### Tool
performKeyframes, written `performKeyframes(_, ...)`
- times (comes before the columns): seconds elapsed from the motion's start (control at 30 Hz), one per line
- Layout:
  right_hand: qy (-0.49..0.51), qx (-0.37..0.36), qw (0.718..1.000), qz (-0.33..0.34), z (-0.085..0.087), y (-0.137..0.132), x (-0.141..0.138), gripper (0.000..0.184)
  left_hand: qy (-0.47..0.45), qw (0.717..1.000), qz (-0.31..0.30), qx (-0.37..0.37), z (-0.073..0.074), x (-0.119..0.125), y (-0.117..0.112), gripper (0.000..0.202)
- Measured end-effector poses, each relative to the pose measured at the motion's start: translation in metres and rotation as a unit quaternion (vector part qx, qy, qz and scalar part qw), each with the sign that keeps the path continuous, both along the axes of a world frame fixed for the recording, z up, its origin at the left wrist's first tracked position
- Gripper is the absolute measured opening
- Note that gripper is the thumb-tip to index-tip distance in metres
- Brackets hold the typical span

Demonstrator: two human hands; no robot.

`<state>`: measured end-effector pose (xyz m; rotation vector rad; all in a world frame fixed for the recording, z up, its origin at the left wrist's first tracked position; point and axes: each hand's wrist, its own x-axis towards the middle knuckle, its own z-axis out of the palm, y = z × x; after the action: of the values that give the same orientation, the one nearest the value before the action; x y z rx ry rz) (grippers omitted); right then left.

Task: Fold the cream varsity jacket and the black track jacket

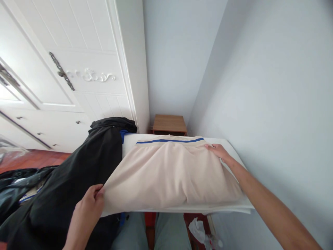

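Observation:
A cream garment [166,173] with a blue stripe along its far edge lies folded on a white table [234,147]. My left hand [87,208] pinches the garment's near left corner, fingers closed on the cloth. At the far right corner of the garment rests my right hand [218,151], its fingers curled over the cloth edge near the stripe.
A heap of black clothing [85,173] covers the table's left end, with more dark clothes [18,187] further left. A white wardrobe [65,69] stands at the left, a small wooden stand [169,124] in the corner, and a grey wall [273,86] close on the right. Crumpled white paper [199,231] lies on the floor.

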<state>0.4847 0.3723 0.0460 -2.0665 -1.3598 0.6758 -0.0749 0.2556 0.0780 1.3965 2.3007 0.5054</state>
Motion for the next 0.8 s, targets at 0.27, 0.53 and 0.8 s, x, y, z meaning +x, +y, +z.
performKeyframes(0.27, 0.144, 0.045, 0.989, -0.010, -0.005, 0.044, -0.017, 0.037, 0.058, 0.990, -0.124, 0.032, 0.019, 0.072, 0.133, 0.062)
performKeyframes(0.53, 0.045, 0.089, 0.994, -0.038, -0.027, 0.064, -0.014, 0.024, 0.009, 0.992, -0.116, 0.049, -0.014, 0.086, 0.215, 0.025)
performKeyframes(0.8, -0.054, 0.121, 0.990, -0.054, -0.045, 0.062, -0.011, 0.034, -0.032, 0.960, -0.057, 0.274, -0.024, 0.089, 0.197, 0.030)
